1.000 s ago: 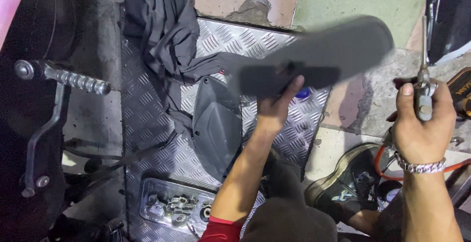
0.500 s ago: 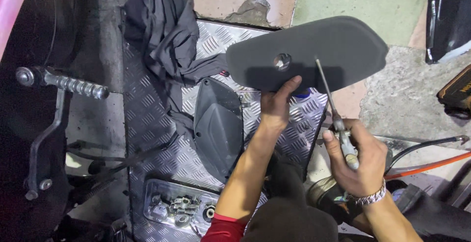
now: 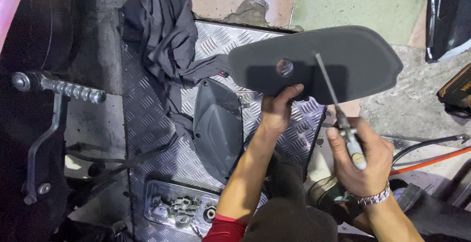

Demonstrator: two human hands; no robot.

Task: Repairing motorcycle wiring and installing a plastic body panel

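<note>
The left hand (image 3: 277, 110) is closed on the lower edge of a flat dark grey panel (image 3: 353, 60), thumb on the near face and fingers hidden behind it, holding it up in the air above the floor. The panel spreads up and to the right of that hand, long and rounded, with a round hole (image 3: 284, 67) just above the thumb. It looks light and fairly stiff, likely plastic with a matt face that should not slip; being broad and held by one edge it could twist, so a hold near the hole or at mid-edge seems the steadiest.

Below and to the left of the left hand lies a checker-plate metal sheet (image 3: 147, 119), with a crumpled dark cloth (image 3: 159, 31) across its upper part. Just left of the forearm a smaller grey moulded cover (image 3: 216, 126) rests on the sheet. Farther down sits a shallow metal tray (image 3: 152, 202) of bolts and fittings.

The right hand (image 3: 360, 166), to the right of the left one, is wrapped round the handle of a screwdriver (image 3: 338, 114), whose thin shaft slants up so that its tip meets the panel face right of the hole.
</note>
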